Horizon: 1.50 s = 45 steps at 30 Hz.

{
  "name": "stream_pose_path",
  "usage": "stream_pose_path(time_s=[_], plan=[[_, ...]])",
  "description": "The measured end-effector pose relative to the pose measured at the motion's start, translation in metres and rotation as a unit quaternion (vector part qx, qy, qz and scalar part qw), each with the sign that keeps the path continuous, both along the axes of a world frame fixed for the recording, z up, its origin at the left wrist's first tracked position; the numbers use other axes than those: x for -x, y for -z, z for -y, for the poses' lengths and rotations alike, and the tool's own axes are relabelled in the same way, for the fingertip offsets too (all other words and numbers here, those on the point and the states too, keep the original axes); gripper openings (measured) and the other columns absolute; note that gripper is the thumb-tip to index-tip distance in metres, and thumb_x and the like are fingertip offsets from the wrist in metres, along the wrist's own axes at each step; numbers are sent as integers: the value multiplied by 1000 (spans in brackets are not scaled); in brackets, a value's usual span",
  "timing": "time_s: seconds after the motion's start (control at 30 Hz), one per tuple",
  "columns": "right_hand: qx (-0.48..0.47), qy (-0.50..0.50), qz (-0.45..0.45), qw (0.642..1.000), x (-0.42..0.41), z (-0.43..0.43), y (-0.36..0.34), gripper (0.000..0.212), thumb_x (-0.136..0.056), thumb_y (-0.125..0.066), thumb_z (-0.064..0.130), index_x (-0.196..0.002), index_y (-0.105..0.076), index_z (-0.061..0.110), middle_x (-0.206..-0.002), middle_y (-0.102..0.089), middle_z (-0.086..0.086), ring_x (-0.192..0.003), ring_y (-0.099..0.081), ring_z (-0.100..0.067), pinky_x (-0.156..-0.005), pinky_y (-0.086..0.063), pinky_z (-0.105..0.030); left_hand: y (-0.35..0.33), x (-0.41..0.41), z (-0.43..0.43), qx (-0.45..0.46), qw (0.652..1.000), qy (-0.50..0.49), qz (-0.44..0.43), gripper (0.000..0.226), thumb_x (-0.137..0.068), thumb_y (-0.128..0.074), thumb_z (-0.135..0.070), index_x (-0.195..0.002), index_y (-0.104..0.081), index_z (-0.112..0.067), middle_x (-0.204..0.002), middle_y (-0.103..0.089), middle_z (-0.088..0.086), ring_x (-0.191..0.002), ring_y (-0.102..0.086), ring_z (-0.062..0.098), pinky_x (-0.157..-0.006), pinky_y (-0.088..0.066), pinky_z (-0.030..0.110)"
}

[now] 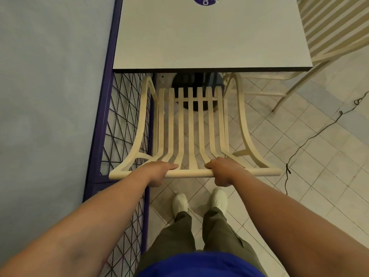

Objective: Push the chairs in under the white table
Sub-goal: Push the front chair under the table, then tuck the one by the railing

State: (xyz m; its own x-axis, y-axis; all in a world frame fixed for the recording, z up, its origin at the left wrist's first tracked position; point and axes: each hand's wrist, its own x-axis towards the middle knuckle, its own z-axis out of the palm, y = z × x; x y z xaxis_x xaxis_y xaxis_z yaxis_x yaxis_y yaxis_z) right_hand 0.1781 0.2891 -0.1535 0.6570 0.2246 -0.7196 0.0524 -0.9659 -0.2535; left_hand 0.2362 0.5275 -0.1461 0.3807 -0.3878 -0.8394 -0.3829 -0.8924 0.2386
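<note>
Tiled floor (329, 176) lies open at right. We grip the top bar of the chair (190, 126) with our left hand (159, 171) and right hand (223, 171). Its front is at the near edge of the white table (209, 37).

Dim, even indoor light with a warm yellowish cast. The desk (209, 41) top reads flat grey-white, with dark shadow under its near edge. The chair (191, 120) slats are sharp mid-frame. Wide-angle distortion curves the purple rail (103, 108) at left, and the near forearms (79, 226) look swollen and soft.
</note>
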Motion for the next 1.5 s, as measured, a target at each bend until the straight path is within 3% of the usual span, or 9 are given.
stream_pose_path(time_s=[0.1, 0.6, 0.83, 1.1, 1.27, 1.4, 1.5], plan=[[-2, 1, 3, 1000, -5, -5, 1, 38, -82, -66, 13, -118, -61, 25, -100, -54, 1, -87, -55, -19, -86, -54, -39, -1, -5, -4, -3, 1000, -3, 2, 86, -92, -50, 4, -156, -20, -45, -123, -51, 3, -98, -55, 21, -77, -46, 31], [-20, 9, -2, 1000, -19, -19, 5, 47, -82, -67, 10, -126, -60, 25, -97, -51, 4, -87, -56, -19, -84, -54, -38, 3, -20, -25, 14, 999, -26, 21, 85, -91, -54, 3, -151, -28, -51, -116, -50, -5, -98, -56, 19, -90, -55, 41], [-10, 9, -3, 1000, -20, -20, 3, 44, -80, -66, 11, -121, -61, 26, -98, -56, 2, -89, -60, -21, -85, -56, -41, 4, -21, -26, 10, 998, -6, 59, 82, -89, -58, -4, -151, -31, -49, -118, -55, -2, -95, -55, 19, -80, -50, 35], [-7, 23, -5, 1000, -17, -22, 3, 40, -79, -64, 16, -118, -61, 27, -99, -59, 1, -87, -60, -20, -81, -56, -40, 6, -18, -27, 13, 998, 2, 69, 79, -84, -67, -32, -152, -30, -45, -129, -56, -2, -108, -56, 19, -92, -49, 38], [-20, 23, 5, 1000, -14, -22, 2, 35, -83, -66, 31, -118, -62, 27, -103, -63, 2, -88, -61, -18, -83, -55, -41, 7, -16, -28, 9, 998, -5, 67, 84, -81, -72, -46, -152, -29, -44, -134, -54, -3, -113, -54, 19, -93, -48, 39], [-27, 18, 8, 999, -12, -19, -1, 38, -82, -66, 35, -119, -62, 29, -103, -64, 3, -89, -61, -18, -84, -56, -42, 8, -13, -29, 7, 996, -6, 85, 77, -83, -68, -43, -150, -32, -48, -131, -56, -4, -110, -56, 18, -91, -49, 39], [-17, 20, 12, 1000, -6, -8, -2, 50, -82, -65, 22, -129, -55, 38, -109, -63, 5, -92, -59, -17, -85, -55, -42, 11, -13, -35, -11, 995, -14, 100, 76, -87, -65, -25, -145, -30, -58, -125, -57, -4, -104, -56, 19, -88, -51, 40]])
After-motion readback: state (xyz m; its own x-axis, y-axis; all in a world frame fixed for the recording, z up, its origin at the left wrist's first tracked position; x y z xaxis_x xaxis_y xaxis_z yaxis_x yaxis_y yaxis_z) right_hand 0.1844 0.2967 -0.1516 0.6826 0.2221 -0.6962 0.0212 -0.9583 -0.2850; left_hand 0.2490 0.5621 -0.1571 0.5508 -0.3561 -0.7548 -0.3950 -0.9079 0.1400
